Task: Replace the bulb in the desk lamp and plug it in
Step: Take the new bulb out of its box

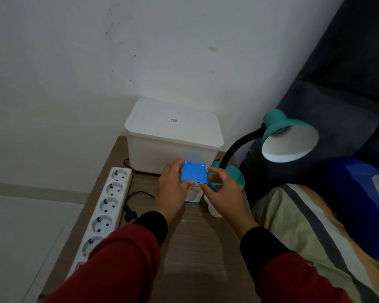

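Power strip [107,206] left, bin [173,136] behind, lamp [278,141] right on table [195,254].

Dim, bluish room light, soft shadows, wide-angle bending and blur toward edges.

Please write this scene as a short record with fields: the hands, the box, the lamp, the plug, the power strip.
left hand: holds the bulb box by its left side
right hand: fingers at the box's right edge, grip unclear
bulb box: blue top flap closed
desk lamp: teal, no bulb visible in the shade
plug: black, lying on the table, not plugged in
power strip: white, visible sockets empty
storage bin: white, lidded, behind the hands
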A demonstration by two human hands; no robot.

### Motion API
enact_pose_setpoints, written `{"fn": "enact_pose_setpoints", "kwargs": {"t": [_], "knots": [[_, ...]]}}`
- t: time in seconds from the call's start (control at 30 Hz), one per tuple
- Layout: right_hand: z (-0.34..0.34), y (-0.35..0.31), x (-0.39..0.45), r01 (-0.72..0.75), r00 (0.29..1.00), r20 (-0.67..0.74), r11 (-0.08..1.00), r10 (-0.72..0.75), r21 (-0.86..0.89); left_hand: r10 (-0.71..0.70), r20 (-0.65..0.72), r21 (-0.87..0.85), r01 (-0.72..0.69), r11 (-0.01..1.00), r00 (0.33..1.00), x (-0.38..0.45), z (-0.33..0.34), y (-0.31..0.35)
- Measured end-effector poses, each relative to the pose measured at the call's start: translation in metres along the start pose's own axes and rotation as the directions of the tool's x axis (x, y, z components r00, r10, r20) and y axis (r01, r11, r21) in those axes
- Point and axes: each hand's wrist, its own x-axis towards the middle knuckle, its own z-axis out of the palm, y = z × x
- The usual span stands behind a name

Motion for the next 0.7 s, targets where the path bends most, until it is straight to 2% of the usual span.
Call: {"fn": "enact_pose_setpoints", "kwargs": {"t": [0.2, 0.33, 0.47, 0.6, 0.7], "knots": [[-0.004, -0.003, -0.003, -0.011, 1.0, -0.027, 0.999, 0.013, 0.052, -0.006, -0.033, 0.036, 0.008, 0.999, 0.999, 0.001, 0.007, 0.0], [-0.008, -0.007, -0.001, -0.002, 0.999, -0.043, 0.986, 0.01, 0.165, 0.017, -0.02, -0.012, -0.017, 1.0, 1.0, 0.002, 0.009, 0.003], [-0.009, -0.014, 0.01, 0.045, 0.999, -0.043, 0.955, -0.034, 0.293, 0.116, 0.027, -0.038, -0.115, 0.993, 0.993, 0.005, 0.007, 0.003], [-0.014, -0.015, 0.02, 0.095, 0.995, -0.061, 0.954, -0.081, 0.285, 0.299, 0.162, 0.211, -0.329, 0.92, 0.94, 0.015, -0.009, 0.006], [-0.014, -0.011, 0.021, 0.113, 0.992, -0.082, 0.968, -0.097, 0.222, 0.258, 0.272, 0.342, -0.343, 0.875, 0.927, 0.028, -0.022, 0.009]]}}
